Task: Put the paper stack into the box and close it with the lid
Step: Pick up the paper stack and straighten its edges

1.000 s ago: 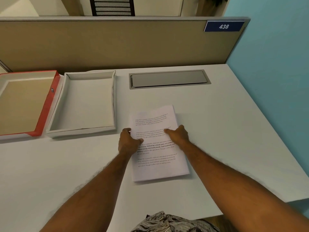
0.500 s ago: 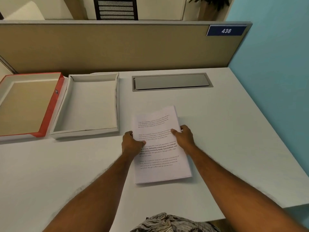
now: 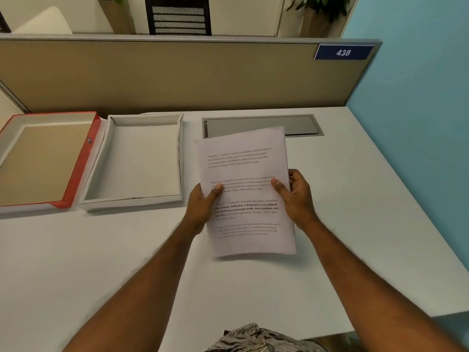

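A stack of white printed paper [image 3: 245,163] hangs above the desk, held at both long edges. My left hand [image 3: 201,204] grips its left edge with the thumb on top. My right hand [image 3: 295,196] grips the right edge the same way. To the left of the stack an open white box [image 3: 181,158] lies flat on the desk and has nothing in it. Further left lies the red-edged lid [image 3: 85,158], inside up, touching the box's side.
The white desk [image 3: 355,199] ends at a beige partition [image 3: 177,77] behind the box and lid. A grey cable flap [image 3: 302,124] is set into the desk behind the paper. A blue wall stands to the right. The desk's front edge runs near my body.
Both hands have closed on the stack's side edges and lifted it off the desk, so it now sits higher and nearer the camera. Box and lid have not moved.
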### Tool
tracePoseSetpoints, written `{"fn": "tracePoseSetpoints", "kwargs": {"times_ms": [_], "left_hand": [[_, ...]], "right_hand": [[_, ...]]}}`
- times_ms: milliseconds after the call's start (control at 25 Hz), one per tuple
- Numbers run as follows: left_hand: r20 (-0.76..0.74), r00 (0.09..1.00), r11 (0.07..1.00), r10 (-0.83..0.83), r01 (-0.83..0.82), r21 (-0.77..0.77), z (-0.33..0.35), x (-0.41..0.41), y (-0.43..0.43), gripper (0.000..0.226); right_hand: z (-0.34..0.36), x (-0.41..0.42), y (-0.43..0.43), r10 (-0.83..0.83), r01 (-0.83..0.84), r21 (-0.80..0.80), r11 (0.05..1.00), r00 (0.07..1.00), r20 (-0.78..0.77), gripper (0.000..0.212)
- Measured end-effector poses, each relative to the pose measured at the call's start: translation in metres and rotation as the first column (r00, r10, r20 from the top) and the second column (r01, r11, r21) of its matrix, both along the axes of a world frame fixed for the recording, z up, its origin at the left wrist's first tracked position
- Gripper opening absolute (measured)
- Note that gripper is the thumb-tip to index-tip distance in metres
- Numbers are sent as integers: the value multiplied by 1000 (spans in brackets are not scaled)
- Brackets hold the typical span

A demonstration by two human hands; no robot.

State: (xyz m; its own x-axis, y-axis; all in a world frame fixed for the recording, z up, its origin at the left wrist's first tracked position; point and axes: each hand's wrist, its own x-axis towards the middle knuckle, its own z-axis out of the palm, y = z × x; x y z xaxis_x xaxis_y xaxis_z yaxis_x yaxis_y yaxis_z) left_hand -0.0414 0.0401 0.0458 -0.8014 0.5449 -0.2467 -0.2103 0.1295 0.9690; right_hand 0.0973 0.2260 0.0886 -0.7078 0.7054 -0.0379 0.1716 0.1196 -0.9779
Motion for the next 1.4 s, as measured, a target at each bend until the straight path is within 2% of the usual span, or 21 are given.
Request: {"fn": "tracePoseSetpoints", "kwargs": {"times_ms": [200,360,480,640,760,840,920,1000,1080,1160,1280,1400], "left_hand": [[-314,939,990,143,-132,55,46,18,15,27],[-361,912,978,195,-156,136,57,15,14,25],[-372,905,976,208,-165,142,45,12,6,26],[-395,904,986,161,-135,93,38,13,0,33],[-465,867,983,181,-146,110,56,2,3,46],[-465,844,962,266,-204,181,83,-5,11,48],[-394,834,921,386,-327,211,110,-9,24,52],[-317,823,881,472,-452,139,123,-11,36,51],[-300,800,851,519,-517,94,124,-10,41,41],[-315,767,826,559,-549,126,124,-10,42,33],[-340,765,836,547,-525,162,132,-8,44,30],[-340,824,888,453,-383,253,127,-10,35,46]], "right_hand": [[19,2,10,5,-3,67,998,999,-33,30],[33,-7,7,91,-78,135,988,992,-92,30],[24,-10,1,102,-86,155,984,990,-96,31],[11,-7,-2,90,-75,178,981,993,-76,35],[31,-11,-2,72,-44,167,985,984,-165,43],[56,-22,-5,-10,47,129,991,963,-270,33],[75,-36,-9,-145,195,137,971,941,-307,21],[84,-48,-11,-274,328,150,933,915,-296,22],[84,-55,-9,-336,386,143,911,898,-284,20],[81,-58,-6,-343,386,127,914,900,-269,22],[81,-57,-5,-338,374,83,924,898,-283,29],[67,-44,-1,-160,183,20,983,903,-398,40]]}}
